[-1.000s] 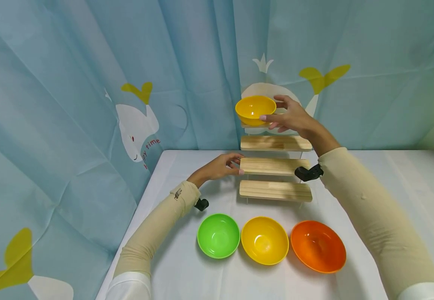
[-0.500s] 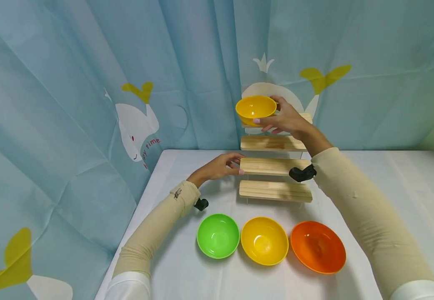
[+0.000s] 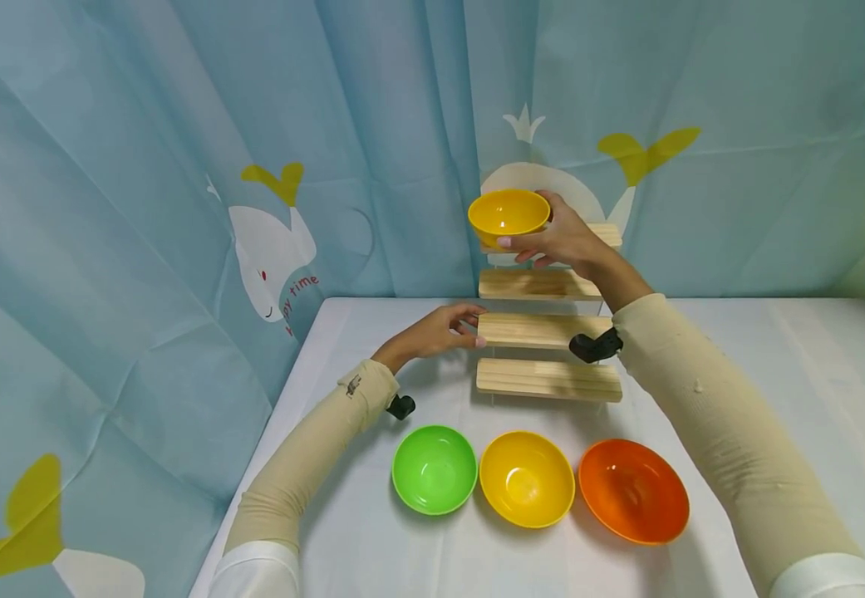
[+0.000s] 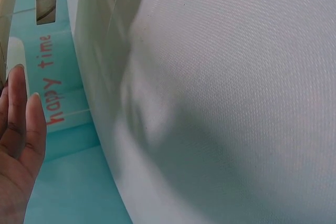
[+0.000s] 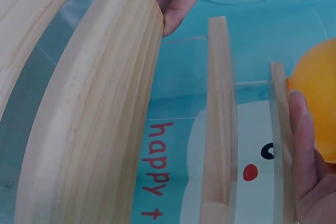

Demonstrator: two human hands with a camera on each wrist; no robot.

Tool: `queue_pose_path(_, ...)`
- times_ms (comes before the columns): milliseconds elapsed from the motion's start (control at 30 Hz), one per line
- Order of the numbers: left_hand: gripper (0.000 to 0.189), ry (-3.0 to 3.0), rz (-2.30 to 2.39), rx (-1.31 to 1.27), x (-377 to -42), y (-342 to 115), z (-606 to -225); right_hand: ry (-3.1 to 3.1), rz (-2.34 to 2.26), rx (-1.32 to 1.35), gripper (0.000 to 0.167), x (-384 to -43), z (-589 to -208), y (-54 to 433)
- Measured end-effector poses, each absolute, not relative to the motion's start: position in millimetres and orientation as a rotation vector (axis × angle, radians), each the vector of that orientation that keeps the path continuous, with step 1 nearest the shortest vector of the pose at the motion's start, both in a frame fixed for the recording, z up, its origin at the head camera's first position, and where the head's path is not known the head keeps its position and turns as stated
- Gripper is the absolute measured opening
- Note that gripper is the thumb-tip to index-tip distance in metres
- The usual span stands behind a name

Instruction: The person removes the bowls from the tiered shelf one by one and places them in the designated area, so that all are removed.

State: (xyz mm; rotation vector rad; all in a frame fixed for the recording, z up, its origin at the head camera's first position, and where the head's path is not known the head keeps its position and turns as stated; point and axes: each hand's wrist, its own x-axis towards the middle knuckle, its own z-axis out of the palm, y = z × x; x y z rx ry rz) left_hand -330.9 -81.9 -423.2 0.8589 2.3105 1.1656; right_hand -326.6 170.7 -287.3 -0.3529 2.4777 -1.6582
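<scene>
A small yellow bowl (image 3: pixel 508 214) sits at the left end of the top wooden slat, opening upward. My right hand (image 3: pixel 562 237) holds its right side, thumb along the front and fingers behind. The right wrist view shows the bowl (image 5: pixel 320 98) at the right edge, beside my thumb and the slat. Lower down, my left hand (image 3: pixel 439 330) grips the left end of a middle slat (image 3: pixel 540 330) of the tiered display stand, its thumb at the front corner. In the left wrist view, my left hand (image 4: pixel 21 140) shows only at the left edge.
On the white tablecloth (image 3: pixel 372 531) in front of the stand, a green bowl (image 3: pixel 435 470), a larger yellow bowl (image 3: pixel 527 479) and an orange bowl (image 3: pixel 634 492) stand in a row. A blue curtain (image 3: pixel 402 149) with whale prints hangs close behind the stand.
My right hand has slid left and closed in around the small yellow bowl's side, and the right forearm followed. The bowl and my left hand have stayed in place.
</scene>
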Motion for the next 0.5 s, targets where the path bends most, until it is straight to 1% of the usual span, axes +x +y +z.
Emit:
queue_pose_path(300, 0.060, 2.301, 1.167, 0.860, -332.0, -80.0, -426.1, 2.479, -1.681, -0.363, 0.089, -324.1, -289.9, 172.3)
queue_pose_path(500, 0.060, 2.306, 1.169, 0.870, -331.3, -79.0, -425.2, 2.494, -1.713, -0.376, 0.087, -341.4, -307.0, 177.1)
